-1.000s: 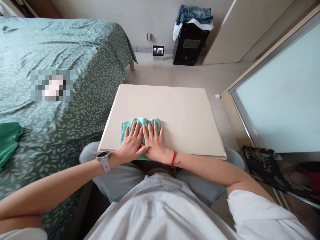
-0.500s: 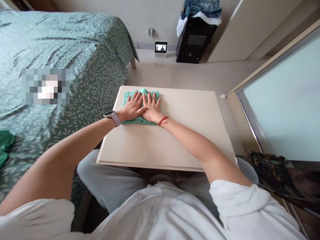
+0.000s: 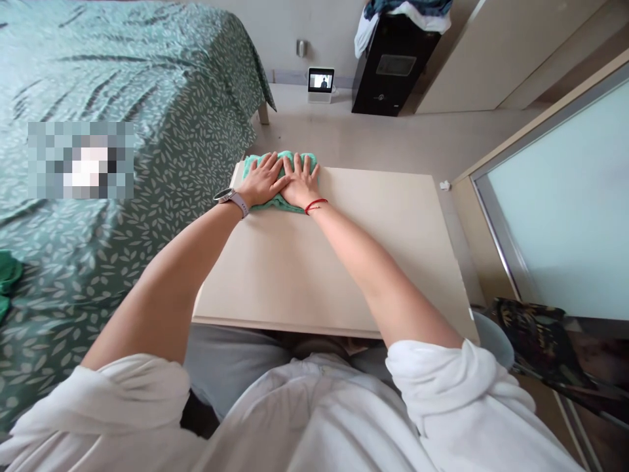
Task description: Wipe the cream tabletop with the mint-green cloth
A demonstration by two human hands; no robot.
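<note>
A folded green cloth [image 3: 281, 205] lies at the far left corner of a pale small table [image 3: 388, 223]. Pressed flat on it is my left hand [image 3: 263, 181], fingers spread, with a watch on the wrist. My right hand [image 3: 301, 185] rests flat beside it, its fingers also spread and a red string round the wrist. The two hands touch at the left thumb. Both palms hide the middle of the cloth, and neither hand's fingers close round it.
A bed with a green leaf-patterned cover [image 3: 162, 164] stands on the left, with a green fabric piece [image 3: 8, 275] on it. On the floor beyond are a small screen [image 3: 321, 84] and a black cabinet [image 3: 396, 69] with clothes on top. A frosted panel [image 3: 570, 196] stands right.
Both hands have slid the cloth away from me, towards the table's far edge. My arms are stretched further forward, and the whole view has shifted slightly.
</note>
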